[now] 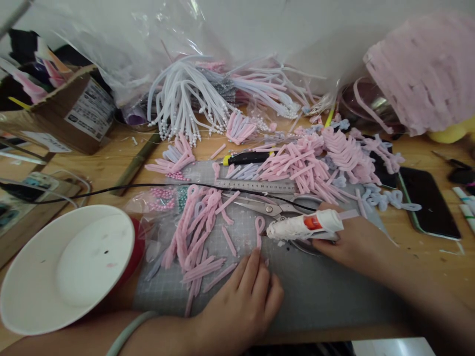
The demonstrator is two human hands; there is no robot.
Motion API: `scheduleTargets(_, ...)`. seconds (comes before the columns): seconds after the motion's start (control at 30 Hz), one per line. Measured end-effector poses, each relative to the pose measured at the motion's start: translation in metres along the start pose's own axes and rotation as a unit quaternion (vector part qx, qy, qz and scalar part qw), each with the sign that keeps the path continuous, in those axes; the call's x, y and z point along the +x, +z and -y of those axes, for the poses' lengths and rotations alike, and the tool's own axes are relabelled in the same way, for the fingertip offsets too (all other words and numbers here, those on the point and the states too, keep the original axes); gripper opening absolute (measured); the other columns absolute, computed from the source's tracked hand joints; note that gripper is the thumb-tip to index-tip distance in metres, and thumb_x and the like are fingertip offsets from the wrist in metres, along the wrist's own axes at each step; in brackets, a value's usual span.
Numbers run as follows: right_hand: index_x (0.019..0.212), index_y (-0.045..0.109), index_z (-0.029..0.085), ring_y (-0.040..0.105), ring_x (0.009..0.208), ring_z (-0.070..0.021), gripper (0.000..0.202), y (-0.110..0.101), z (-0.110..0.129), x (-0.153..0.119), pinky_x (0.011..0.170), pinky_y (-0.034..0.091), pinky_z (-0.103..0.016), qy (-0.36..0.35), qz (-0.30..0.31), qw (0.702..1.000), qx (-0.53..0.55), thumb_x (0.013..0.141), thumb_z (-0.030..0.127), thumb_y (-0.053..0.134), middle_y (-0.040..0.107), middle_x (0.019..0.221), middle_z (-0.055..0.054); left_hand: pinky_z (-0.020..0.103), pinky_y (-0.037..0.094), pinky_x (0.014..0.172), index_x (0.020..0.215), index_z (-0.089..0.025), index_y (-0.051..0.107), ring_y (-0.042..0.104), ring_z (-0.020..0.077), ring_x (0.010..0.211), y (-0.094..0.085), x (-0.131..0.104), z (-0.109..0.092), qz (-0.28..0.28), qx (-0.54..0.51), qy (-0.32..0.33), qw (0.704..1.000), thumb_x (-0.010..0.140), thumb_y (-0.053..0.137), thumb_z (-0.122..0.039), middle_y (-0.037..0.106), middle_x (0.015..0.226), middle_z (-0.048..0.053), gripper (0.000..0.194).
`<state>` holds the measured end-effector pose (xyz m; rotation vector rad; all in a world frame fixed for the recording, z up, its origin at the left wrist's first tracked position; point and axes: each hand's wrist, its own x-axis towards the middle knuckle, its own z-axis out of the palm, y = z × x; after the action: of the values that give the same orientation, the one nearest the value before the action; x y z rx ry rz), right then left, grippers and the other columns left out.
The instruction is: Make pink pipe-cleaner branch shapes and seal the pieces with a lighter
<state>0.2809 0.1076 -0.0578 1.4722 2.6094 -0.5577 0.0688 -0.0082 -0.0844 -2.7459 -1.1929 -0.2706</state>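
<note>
My right hand (339, 242) is closed round the handle of a white glue gun (297, 225). Its nozzle end points left, close to a small pink pipe-cleaner loop (260, 227). The fingers of my left hand (248, 291) are pinched together at the lower end of that loop, against the grey cutting mat (319, 291). Left of the loop lie folded and twisted pink pipe cleaners (193, 222) and short cut pieces (204, 271). Beneath the glue gun, open scissors (267, 207) rest on the mat, partly hidden by it.
A white bucket (89, 257) stands at the left. A black cable (148, 186) crosses above a ruler (256, 185). Heaped pink pieces (300, 163) lie behind, with white pipe cleaners (185, 94) at the back. A phone (430, 202) lies at the right; a cardboard box (63, 113) is back left.
</note>
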Motion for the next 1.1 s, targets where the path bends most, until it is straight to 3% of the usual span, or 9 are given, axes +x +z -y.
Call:
scheduleTargets(0.43,0.077,0.051,0.022,0.059,0.054,-0.0188,0.008,-0.0019,-0.0004,-0.0013,0.046,0.036,-0.027,-0.035,-0.042,0.998,-0.006,0.071,0.027,0.053,0.061,0.073,-0.003,0.036,0.045,0.083,0.094,-0.011,0.052,0.06,0.0285,0.099,0.0011,0.0001,-0.0006,-0.013,0.008,-0.002,1.0,0.084,0.038,-0.017,0.066,0.092,0.013,0.018)
scheduleTargets(0.7,0.087,0.057,0.015,0.062,0.069,-0.0242,0.02,-0.0002,0.0015,0.0039,0.063,0.044,-0.033,0.005,0.011,1.0,-0.02,0.075,0.029,0.048,0.066,0.074,-0.008,0.037,0.045,0.083,0.094,-0.011,0.052,0.061,0.0277,0.098,0.0009,0.0002,-0.0016,-0.016,0.01,-0.006,1.0,0.085,0.036,-0.018,0.066,0.092,0.013,0.019)
scheduleTargets(0.97,0.09,0.06,0.015,0.063,0.075,-0.0249,0.021,0.0022,-0.0018,0.0036,0.065,0.044,-0.033,-0.051,-0.018,0.997,-0.051,0.075,0.026,0.049,0.067,0.08,-0.01,0.036,0.044,0.083,0.094,-0.011,0.052,0.061,0.0275,0.097,0.001,0.0009,-0.0005,-0.015,0.016,-0.002,1.0,0.085,0.038,-0.018,0.066,0.091,0.013,0.018)
scheduleTargets(1.1,0.093,0.057,0.015,0.062,0.072,-0.0236,0.023,0.0012,-0.0021,0.0032,0.064,0.044,-0.032,-0.026,-0.018,0.999,-0.032,0.075,0.025,0.048,0.066,0.08,-0.008,0.036,0.043,0.085,0.096,-0.011,0.052,0.06,0.0269,0.099,0.0015,-0.0001,-0.0008,-0.014,0.017,-0.004,1.0,0.085,0.038,-0.019,0.066,0.093,0.013,0.018)
